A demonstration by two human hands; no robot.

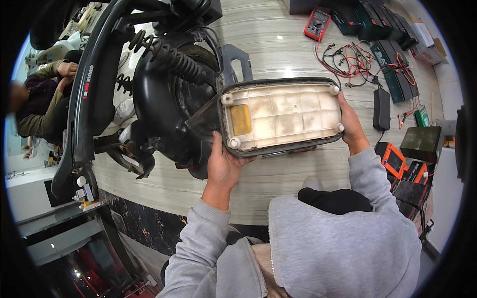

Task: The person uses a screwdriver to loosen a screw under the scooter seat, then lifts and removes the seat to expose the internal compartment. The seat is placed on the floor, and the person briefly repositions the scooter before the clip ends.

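Note:
Held level between both hands is a shallow rectangular plastic cover [294,115], off-white and ribbed, with a dark rim, white corner posts and a yellow sticker. My left hand [224,164] grips its near left corner, the thumb up along the side. At the right end, my right hand [351,121] holds the edge, its fingers hidden underneath. Just left of the cover stands a scooter's rear wheel under a black fender [149,93], beside a coil-spring shock absorber [175,61]. A grey metal bracket [238,57] rises behind the cover's far left corner.
A red multimeter [317,24], tangled leads [348,61], a black charger [381,110] and battery blocks [397,70] lie on the floor to the right. More boxes and an orange-framed device [391,160] are near my right arm. Another person [41,100] sits beyond the scooter at left.

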